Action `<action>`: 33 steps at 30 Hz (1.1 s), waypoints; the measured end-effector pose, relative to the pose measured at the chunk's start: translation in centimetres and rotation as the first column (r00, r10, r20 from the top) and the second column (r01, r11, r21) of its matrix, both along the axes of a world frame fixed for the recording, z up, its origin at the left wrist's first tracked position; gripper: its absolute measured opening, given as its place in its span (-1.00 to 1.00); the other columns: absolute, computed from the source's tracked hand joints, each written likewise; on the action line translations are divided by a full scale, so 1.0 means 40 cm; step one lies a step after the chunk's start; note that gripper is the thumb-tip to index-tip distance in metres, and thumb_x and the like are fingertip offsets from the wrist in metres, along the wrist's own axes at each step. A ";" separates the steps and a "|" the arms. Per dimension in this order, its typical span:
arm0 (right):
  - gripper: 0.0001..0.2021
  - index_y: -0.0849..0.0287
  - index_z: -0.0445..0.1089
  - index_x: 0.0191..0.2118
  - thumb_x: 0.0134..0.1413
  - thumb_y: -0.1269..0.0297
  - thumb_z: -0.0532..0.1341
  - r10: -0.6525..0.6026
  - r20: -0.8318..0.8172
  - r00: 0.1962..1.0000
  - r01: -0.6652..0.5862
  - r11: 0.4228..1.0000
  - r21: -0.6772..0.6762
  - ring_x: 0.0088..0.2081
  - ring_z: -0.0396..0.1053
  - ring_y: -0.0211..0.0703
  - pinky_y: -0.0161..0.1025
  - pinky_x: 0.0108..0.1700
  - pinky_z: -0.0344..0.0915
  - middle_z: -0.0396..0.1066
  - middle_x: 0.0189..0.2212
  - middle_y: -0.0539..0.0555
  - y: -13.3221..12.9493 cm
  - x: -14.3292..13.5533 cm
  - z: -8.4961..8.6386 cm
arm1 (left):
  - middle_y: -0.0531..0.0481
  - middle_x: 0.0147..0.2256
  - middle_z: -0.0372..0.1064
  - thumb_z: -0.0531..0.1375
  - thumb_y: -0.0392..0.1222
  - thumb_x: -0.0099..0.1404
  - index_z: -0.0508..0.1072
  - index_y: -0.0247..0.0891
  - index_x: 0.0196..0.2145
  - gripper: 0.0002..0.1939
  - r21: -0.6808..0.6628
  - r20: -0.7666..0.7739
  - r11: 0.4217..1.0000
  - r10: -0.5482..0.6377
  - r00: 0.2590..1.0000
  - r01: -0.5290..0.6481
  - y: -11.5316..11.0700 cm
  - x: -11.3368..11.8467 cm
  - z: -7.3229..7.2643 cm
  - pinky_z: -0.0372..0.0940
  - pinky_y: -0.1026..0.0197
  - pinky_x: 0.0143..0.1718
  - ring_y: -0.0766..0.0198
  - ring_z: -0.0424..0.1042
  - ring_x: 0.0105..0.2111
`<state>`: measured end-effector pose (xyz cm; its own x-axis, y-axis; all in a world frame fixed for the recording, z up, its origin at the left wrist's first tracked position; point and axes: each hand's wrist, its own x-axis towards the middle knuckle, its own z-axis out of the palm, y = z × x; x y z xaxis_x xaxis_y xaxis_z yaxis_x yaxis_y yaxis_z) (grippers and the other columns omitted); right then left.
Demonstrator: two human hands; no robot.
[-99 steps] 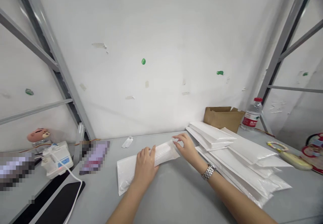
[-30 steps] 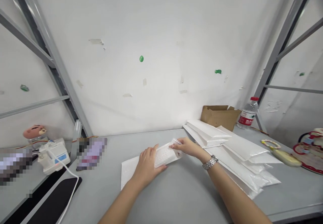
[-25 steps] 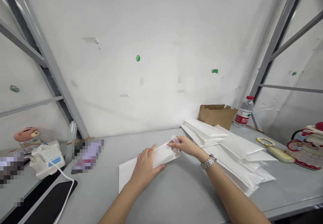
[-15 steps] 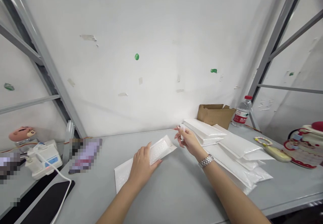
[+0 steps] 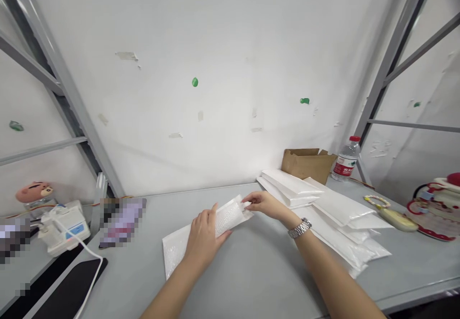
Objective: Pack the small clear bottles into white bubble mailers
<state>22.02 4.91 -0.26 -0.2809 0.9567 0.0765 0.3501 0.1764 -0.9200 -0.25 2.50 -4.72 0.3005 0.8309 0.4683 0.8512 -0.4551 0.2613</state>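
Note:
A white bubble mailer [image 5: 226,216] lies at a slant on the grey table, its flap end toward the upper right. Across its middle is my left hand [image 5: 204,230], gripping it with the fingers over the top and the thumb along the near edge. At the flap end, my right hand [image 5: 264,205] has thumb and fingertips pinched on the edge of the mailer. Its fingertips partly cover that edge, so the exact part between them is hard to see. A silver watch [image 5: 300,228] is on the right wrist.
Right of my right hand is a loose pile of white mailers [image 5: 341,201]. Behind it are a cardboard box [image 5: 309,165] and a water bottle [image 5: 347,161]. A yellow-green pouch [image 5: 398,219] lies further right. On the left are a white power strip [image 5: 64,228] and a blurred purple item [image 5: 124,221].
My right hand has moved left and slightly down, from above the pile's edge to the mailer's flap end, and its fingers have closed there. My left hand has stayed on the mailer.

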 end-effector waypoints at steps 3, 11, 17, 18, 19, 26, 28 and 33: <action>-0.73 0.19 0.40 -0.28 -0.21 0.27 0.28 0.025 -0.140 0.990 -0.031 0.999 -0.037 -0.28 0.36 -0.17 -0.20 -0.23 0.27 0.42 -0.35 0.06 0.000 -0.021 -0.009 | -0.11 -0.19 0.30 0.11 0.02 0.14 0.11 -0.22 0.12 -0.38 0.014 0.017 0.999 -0.039 0.999 0.038 -0.005 0.006 -0.004 0.18 0.06 -0.14 0.10 0.30 -0.17; -0.75 0.18 0.41 -0.27 -0.11 0.17 0.24 -0.113 -0.217 0.969 0.138 0.985 0.100 -0.14 0.34 -0.11 -0.13 -0.04 0.23 0.41 -0.23 0.10 -0.008 -0.019 0.011 | -0.13 -0.20 0.31 0.11 0.00 0.15 0.16 -0.28 0.08 -0.44 0.025 0.069 0.998 0.061 0.996 -0.062 0.000 0.000 0.007 0.20 0.05 -0.14 0.09 0.31 -0.18; -0.69 0.19 0.41 -0.28 -0.06 0.06 0.20 -0.011 -0.306 0.952 0.014 1.000 0.008 -0.24 0.38 -0.15 -0.12 -0.10 0.27 0.44 -0.32 0.08 -0.023 -0.053 0.011 | -0.12 -0.19 0.32 0.15 -0.01 0.12 0.17 -0.24 0.07 -0.42 0.003 0.083 1.000 0.004 0.997 -0.004 -0.003 0.005 0.007 0.21 0.05 -0.14 0.08 0.31 -0.17; -0.68 0.17 0.41 -0.25 -0.04 0.04 0.18 -0.004 -0.301 0.953 0.011 1.000 0.022 -0.23 0.38 -0.15 -0.13 -0.10 0.27 0.43 -0.31 0.08 -0.024 -0.059 0.008 | -0.11 -0.18 0.31 0.15 -0.02 0.11 0.17 -0.23 0.07 -0.42 -0.008 0.084 1.000 -0.014 0.996 0.015 -0.004 0.006 0.007 0.21 0.05 -0.14 0.08 0.31 -0.16; -0.67 0.16 0.40 -0.22 -0.02 0.04 0.16 -0.001 -0.287 0.958 0.013 0.999 0.041 -0.21 0.37 -0.15 -0.15 -0.10 0.27 0.43 -0.29 0.07 -0.023 -0.063 0.005 | -0.11 -0.17 0.31 0.15 -0.02 0.11 0.16 -0.22 0.08 -0.41 -0.015 0.088 0.999 -0.028 0.996 0.029 -0.004 0.006 0.008 0.21 0.05 -0.14 0.08 0.31 -0.16; -0.61 0.17 0.36 -0.17 0.05 -0.03 0.07 -0.133 -0.317 0.939 0.206 0.956 0.208 -0.21 0.39 -0.11 -0.12 -0.07 0.25 0.42 -0.29 0.10 -0.013 -0.060 0.001 | -0.11 -0.18 0.32 0.14 -0.01 0.13 0.18 -0.23 0.06 -0.44 0.033 0.119 0.999 0.011 0.993 -0.015 -0.003 0.003 0.011 0.22 0.05 -0.15 0.09 0.32 -0.17; -0.59 0.17 0.36 -0.16 0.07 -0.04 0.03 -0.126 -0.295 0.947 0.194 0.958 0.211 -0.21 0.39 -0.11 -0.10 -0.05 0.24 0.42 -0.28 0.11 -0.015 -0.056 0.005 | -0.11 -0.19 0.33 0.15 -0.02 0.13 0.19 -0.23 0.06 -0.44 0.057 0.118 0.998 0.016 0.993 -0.023 0.000 0.001 0.009 0.23 0.07 -0.16 0.10 0.33 -0.18; -0.63 0.09 0.26 -0.05 0.08 0.02 0.06 -0.235 -0.450 0.861 0.395 0.866 0.305 -0.09 0.33 -0.14 -0.10 0.03 0.18 0.34 -0.13 0.10 -0.012 -0.049 0.009 | -0.09 -0.26 0.36 0.13 0.06 0.13 0.29 -0.20 -0.04 -0.53 0.210 0.228 0.972 0.057 0.972 -0.106 0.019 -0.019 0.041 0.16 -0.02 -0.09 0.07 0.33 -0.19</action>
<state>20.07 4.42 0.11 0.1607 0.8610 0.4826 0.0781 0.4763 -0.8758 -1.01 3.24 -3.08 0.1059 0.7177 0.6882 0.8209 -0.4537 0.3468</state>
